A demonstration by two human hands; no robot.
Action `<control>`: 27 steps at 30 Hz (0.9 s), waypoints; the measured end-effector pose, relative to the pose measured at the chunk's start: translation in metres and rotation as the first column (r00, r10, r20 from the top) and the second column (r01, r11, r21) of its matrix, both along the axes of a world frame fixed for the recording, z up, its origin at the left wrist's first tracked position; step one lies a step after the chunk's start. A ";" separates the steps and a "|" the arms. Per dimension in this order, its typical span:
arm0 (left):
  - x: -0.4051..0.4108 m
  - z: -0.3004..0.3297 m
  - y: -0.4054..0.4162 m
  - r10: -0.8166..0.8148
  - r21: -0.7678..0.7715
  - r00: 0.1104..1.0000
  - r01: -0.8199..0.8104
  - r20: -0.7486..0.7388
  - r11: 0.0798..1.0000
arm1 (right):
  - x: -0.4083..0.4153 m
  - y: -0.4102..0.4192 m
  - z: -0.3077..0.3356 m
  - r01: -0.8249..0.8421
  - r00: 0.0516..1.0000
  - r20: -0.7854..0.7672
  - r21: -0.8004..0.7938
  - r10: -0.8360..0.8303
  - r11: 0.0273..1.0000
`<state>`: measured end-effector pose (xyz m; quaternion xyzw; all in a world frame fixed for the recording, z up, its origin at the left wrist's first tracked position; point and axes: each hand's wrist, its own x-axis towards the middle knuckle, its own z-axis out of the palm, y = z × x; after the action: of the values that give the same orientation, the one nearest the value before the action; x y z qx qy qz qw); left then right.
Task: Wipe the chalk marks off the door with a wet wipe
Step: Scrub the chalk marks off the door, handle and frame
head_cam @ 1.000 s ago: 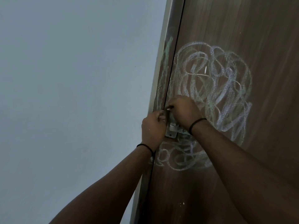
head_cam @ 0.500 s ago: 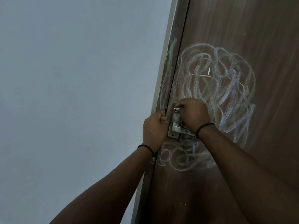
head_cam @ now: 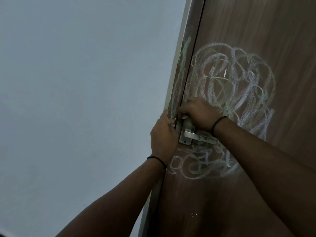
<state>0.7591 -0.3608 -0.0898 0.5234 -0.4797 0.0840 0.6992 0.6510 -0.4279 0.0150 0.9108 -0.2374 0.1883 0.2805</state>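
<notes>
The brown door (head_cam: 256, 194) carries a large pale chalk scribble (head_cam: 236, 82) above its metal handle plate (head_cam: 185, 135) and a smaller chalk scribble (head_cam: 201, 165) below it. Greenish chalk also streaks the door frame (head_cam: 182, 65). My right hand (head_cam: 200, 113) lies over the top of the plate with fingers curled, and a small pale piece shows at its fingertips; I cannot tell what it is. My left hand (head_cam: 162, 134) is curled against the frame edge beside the plate, fingertips hidden. No wet wipe is plainly visible.
A plain grey-white wall (head_cam: 85, 100) fills the left half of the view. The lever handle (head_cam: 206, 139) sticks out to the right under my right wrist. Small white specks (head_cam: 194, 214) mark the door lower down.
The view has shifted slightly. My right hand has slid a little along the top of the handle plate, showing more of the plate and lever. My left hand stays at the frame edge.
</notes>
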 end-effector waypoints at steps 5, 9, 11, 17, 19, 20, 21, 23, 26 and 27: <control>0.001 -0.008 0.002 -0.031 0.008 0.999 0.031 -0.015 0.999 | 0.004 0.005 -0.025 0.007 0.995 -0.101 -0.113 -0.019 0.994; 0.006 -0.011 0.001 0.000 -0.009 1.000 0.000 0.001 1.000 | -0.003 0.007 -0.015 0.009 0.986 0.169 -0.156 0.018 0.988; 0.005 -0.011 0.000 -0.002 0.009 1.000 0.002 -0.002 1.000 | -0.001 0.013 -0.019 -0.012 0.997 0.078 -0.200 0.029 0.980; 0.000 -0.014 -0.005 -0.029 0.041 0.999 0.030 -0.021 0.999 | -0.017 -0.004 -0.009 0.093 0.896 0.440 -0.074 -0.051 0.993; -0.002 -0.015 -0.007 -0.024 0.066 0.999 0.026 -0.030 0.997 | -0.028 -0.006 -0.019 0.084 0.801 0.597 -0.027 -0.051 0.996; -0.002 -0.015 -0.009 -0.026 0.077 0.999 0.028 -0.034 0.997 | -0.032 -0.005 -0.028 0.058 0.778 0.627 0.006 -0.049 0.998; -0.003 -0.014 -0.011 -0.029 0.088 0.999 0.031 -0.034 0.996 | -0.035 -0.004 -0.036 0.030 0.757 0.651 0.045 -0.052 0.999; -0.007 -0.012 -0.014 -0.036 0.106 0.999 0.038 -0.018 0.994 | -0.038 -0.005 -0.046 -0.038 0.693 0.717 0.143 -0.077 0.989; -0.012 -0.008 -0.014 -0.079 0.135 0.997 0.080 -0.008 0.988 | -0.037 -0.008 -0.049 -0.056 0.639 0.755 0.232 -0.143 0.971; -0.014 -0.007 -0.013 -0.101 0.148 0.995 0.102 -0.018 0.984 | -0.036 -0.009 -0.050 -0.054 0.622 0.766 0.248 -0.162 0.967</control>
<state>0.7455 -0.3741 -0.0965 0.5493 -0.5069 0.0095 0.6643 0.6151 -0.4366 -0.0349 0.7582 -0.3846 0.5251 0.0394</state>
